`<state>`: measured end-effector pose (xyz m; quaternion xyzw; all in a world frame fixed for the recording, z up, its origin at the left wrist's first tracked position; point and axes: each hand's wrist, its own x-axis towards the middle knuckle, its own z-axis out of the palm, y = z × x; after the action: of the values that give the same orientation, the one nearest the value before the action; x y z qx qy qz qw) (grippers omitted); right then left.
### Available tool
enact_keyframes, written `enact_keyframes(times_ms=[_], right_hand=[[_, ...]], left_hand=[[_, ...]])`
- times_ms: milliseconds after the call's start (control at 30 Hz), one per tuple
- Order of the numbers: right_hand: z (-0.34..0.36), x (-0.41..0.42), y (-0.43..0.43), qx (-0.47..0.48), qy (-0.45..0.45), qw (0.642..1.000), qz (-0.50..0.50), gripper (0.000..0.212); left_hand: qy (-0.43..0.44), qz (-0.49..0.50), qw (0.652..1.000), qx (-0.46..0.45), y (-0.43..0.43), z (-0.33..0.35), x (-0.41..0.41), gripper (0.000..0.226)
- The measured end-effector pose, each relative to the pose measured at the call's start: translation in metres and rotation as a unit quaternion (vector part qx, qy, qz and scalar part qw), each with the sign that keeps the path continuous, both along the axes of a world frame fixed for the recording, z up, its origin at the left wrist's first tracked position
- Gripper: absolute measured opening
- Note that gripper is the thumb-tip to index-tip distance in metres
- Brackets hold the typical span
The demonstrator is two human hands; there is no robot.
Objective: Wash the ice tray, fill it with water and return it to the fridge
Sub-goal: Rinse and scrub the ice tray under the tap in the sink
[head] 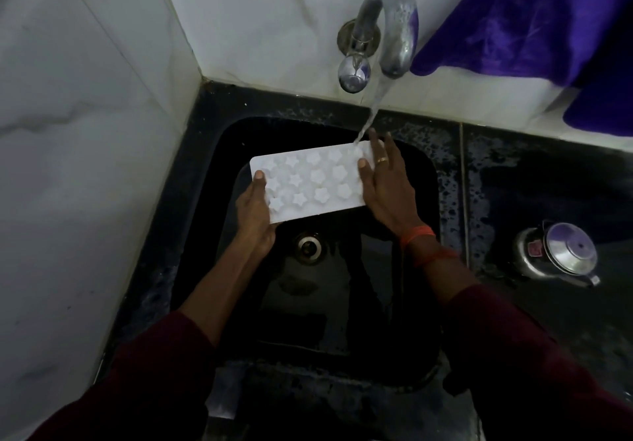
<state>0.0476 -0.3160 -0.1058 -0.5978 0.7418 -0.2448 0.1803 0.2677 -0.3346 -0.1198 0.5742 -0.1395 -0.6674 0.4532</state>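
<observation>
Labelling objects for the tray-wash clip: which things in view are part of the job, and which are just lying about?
In the job:
ice tray, gripped by left hand and right hand
tap
water stream, landing on the tray's far right corner
sink

Lying about:
purple cloth, hanging upper right
lidded steel vessel, on the counter

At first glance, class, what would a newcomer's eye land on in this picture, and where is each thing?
The white ice tray with star-shaped moulds stands out, held at its ends by the left hand and right hand over the black sink. A water stream from the curved metal tap on the tiled wall strikes the tray's far right corner. A purple cloth hangs at the upper right.
</observation>
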Motion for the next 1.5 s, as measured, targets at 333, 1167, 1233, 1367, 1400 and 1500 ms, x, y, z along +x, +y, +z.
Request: enact_keyframes(times_ms=[333, 1167, 1233, 1367, 1400, 1500], right_hand=[[0.015, -0.013, -0.01, 0.021, -0.28, 0.934, -0.222, 0.046], [0.09, 0.008, -0.116, 0.084, -0.452, 0.883, -0.088, 0.031], [0.089, 0.015, -0.117, 0.066, -0.468, 0.877, -0.089, 0.034], [0.08, 0.019, -0.113, 0.07, -0.584, 0.804, -0.089, 0.037], [0.078, 0.02, -0.111, 0.085, -0.604, 0.787, -0.09, 0.039], [0.078, 0.021, -0.106, 0.089, -0.652, 0.743, -0.12, 0.038]], left_hand=[[0.034, -0.028, 0.998, 0.051, -0.002, -0.021, 0.011, 0.037], [-0.011, -0.067, 0.998, -0.001, -0.002, -0.018, 0.024, 0.033], [-0.009, -0.073, 0.997, -0.007, -0.001, -0.019, 0.024, 0.031], [-0.015, -0.076, 0.997, -0.005, 0.002, -0.019, 0.027, 0.031], [-0.016, -0.075, 0.997, -0.005, 0.003, -0.019, 0.027, 0.031], [-0.023, -0.073, 0.997, -0.004, 0.004, -0.016, 0.028, 0.03]])
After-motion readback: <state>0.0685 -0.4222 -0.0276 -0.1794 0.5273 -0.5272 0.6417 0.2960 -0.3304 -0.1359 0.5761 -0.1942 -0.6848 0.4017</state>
